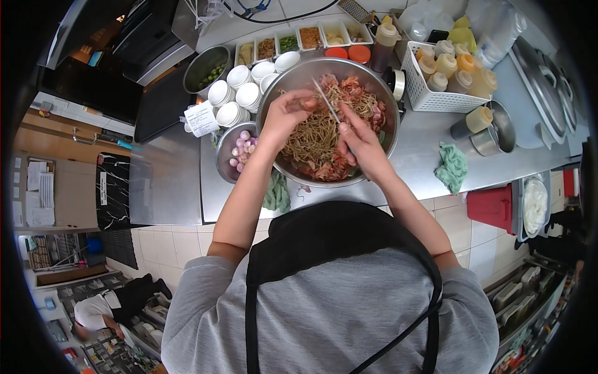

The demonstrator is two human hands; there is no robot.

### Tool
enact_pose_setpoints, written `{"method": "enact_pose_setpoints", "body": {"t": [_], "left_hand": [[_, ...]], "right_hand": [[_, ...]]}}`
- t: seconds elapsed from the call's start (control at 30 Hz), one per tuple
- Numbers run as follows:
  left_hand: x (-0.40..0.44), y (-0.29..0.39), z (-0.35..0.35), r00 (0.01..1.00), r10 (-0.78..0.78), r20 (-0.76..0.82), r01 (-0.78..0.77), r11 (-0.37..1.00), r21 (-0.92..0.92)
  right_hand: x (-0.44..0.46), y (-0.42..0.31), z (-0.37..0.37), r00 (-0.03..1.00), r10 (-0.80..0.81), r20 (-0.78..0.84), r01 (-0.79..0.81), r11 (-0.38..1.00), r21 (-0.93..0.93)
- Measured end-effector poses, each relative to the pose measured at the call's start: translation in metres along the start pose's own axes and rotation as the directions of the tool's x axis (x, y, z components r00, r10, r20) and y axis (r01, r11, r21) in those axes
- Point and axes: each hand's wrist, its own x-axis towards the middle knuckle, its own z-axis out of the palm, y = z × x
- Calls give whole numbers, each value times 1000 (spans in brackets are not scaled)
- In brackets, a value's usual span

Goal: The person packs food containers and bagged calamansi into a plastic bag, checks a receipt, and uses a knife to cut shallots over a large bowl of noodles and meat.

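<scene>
One blade [326,100] in right hand [361,142], left hand [288,115] nearby (slip's [201,119] print illegible)

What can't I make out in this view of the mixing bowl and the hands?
All in the head view:
- Grip end of the thin utensil: hidden by the right hand.
- Whatever the left hand's fingertips may pinch: too small and blurred.
- Floor of the mixing bowl: covered by noodles.
- Writing on the paper slip: too small.
</scene>
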Motion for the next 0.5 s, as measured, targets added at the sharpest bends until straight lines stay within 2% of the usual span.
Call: {"method": "enact_pose_setpoints", "body": {"t": [0.1,0.23,0.27,0.3,0.33,0.37,0.4,0.43,0.47,0.5], "left_hand": [[-6,1,6,997,-24,-67,20,999,-49],[-11,-7,3,991,-79,-109,62,986,-153],[-12,-14,1,965,110,-237,-55,972,226],[-12,-18,-1,903,326,-279,-110,805,583],[-15,-15,0,903,325,-280,-109,805,583],[-19,-9,1,819,533,-213,-106,505,857],[-20,-9,1,779,612,-138,-86,322,943],[-20,-9,1,727,683,-62,-38,130,991],[-19,-12,1,839,495,-227,-62,501,863],[-19,-14,0,922,244,-300,-13,795,607]], "right_hand": [[9,6,9,991,-5,133,-10,994,107],[23,19,7,999,29,40,-31,999,44],[25,21,2,999,31,43,-33,998,44],[27,23,-3,997,78,-19,-77,995,62],[28,24,-6,989,125,-81,-118,989,84],[27,25,-6,986,110,-124,-97,990,107],[24,25,-5,986,112,-125,-98,989,107],[20,19,-1,991,30,-129,-20,997,77],[17,16,3,990,-53,-129,59,997,47],[17,17,5,990,-52,-130,58,997,47]]}}
